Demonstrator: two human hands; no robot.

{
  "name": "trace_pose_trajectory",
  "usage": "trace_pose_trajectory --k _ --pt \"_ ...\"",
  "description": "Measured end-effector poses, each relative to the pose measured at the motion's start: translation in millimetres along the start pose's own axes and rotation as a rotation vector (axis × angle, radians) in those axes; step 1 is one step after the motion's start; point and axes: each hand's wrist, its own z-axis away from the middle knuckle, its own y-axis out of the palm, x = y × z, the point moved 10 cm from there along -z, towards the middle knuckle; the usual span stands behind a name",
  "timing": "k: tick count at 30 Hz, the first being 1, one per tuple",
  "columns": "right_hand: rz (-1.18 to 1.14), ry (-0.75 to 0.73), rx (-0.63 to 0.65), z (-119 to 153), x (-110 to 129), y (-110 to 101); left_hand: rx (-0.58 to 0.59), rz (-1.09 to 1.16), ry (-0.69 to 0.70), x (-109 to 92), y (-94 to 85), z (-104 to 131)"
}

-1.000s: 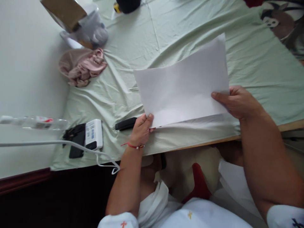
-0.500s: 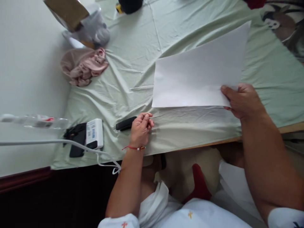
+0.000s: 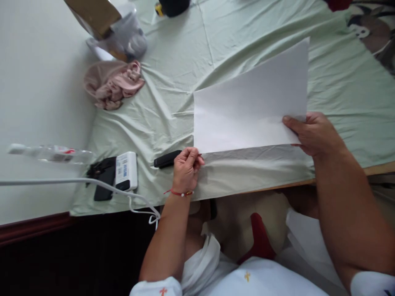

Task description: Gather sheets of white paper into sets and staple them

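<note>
A blank white sheet of paper (image 3: 247, 107) is held above the green cloth, its far right corner bending upward. My right hand (image 3: 314, 133) grips the sheet near its lower right corner, thumb on top and fingers beneath. At the lower left corner, my left hand (image 3: 187, 166) is closed in a pinch, with thumb and forefinger on the paper's tip. A red string bracelet (image 3: 182, 193) circles the left wrist. Just left of that hand lies a black elongated object (image 3: 167, 159), partly hidden by the fingers.
On the left are a white power bank (image 3: 126, 170), a dark phone-like slab (image 3: 105, 183), a plastic bottle (image 3: 58, 154) and a white cable (image 3: 77, 180). Pink cloth (image 3: 114, 86) and a cardboard box (image 3: 95, 18) lie farther back. The green-covered surface (image 3: 166, 94) has a wooden front edge.
The paper has moved left and towards me in my right hand. My left hand, previously just off the sheet, now pinches its lower left corner. The view has shifted slightly.
</note>
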Motion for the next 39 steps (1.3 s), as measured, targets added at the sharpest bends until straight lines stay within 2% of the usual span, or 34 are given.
trace_pose_trajectory --k 4,7,11,16,20,23,28,31,33,35,39 --pt "-0.011 0.1 -0.063 5 -4 -1 0.055 0.198 0.014 -7 3.5 4" --pt "-0.082 0.074 -0.032 4 -4 3 0.106 0.277 0.005 -10 7.6 6" --pt "-0.121 0.018 0.018 -3 -5 7 0.13 0.246 0.009 -12 9.3 10" --pt "-0.095 0.051 0.01 -3 -8 10 0.137 0.184 0.072 -20 8.4 15" --pt "-0.082 0.042 0.006 -1 -5 14 -0.002 -0.045 0.171 -23 -10.0 19" --pt "-0.104 0.029 0.004 0 -5 15 -0.202 -0.167 0.316 -33 -33.7 26" --pt "-0.038 0.041 0.058 2 -8 30 -0.596 -0.294 0.569 -64 -78.4 44" --pt "0.0 0.05 0.099 2 -12 43 -0.744 -0.387 0.645 -75 -100.7 47" --pt "0.017 0.046 0.13 1 -14 51 -0.763 -0.476 0.677 -78 -109.9 45" --pt "0.033 0.039 0.161 -1 -18 57 -0.732 -0.628 0.683 -77 -112.4 38" --pt "0.052 0.027 0.187 -5 -23 63 -0.57 -0.963 0.634 -63 -101.9 14"
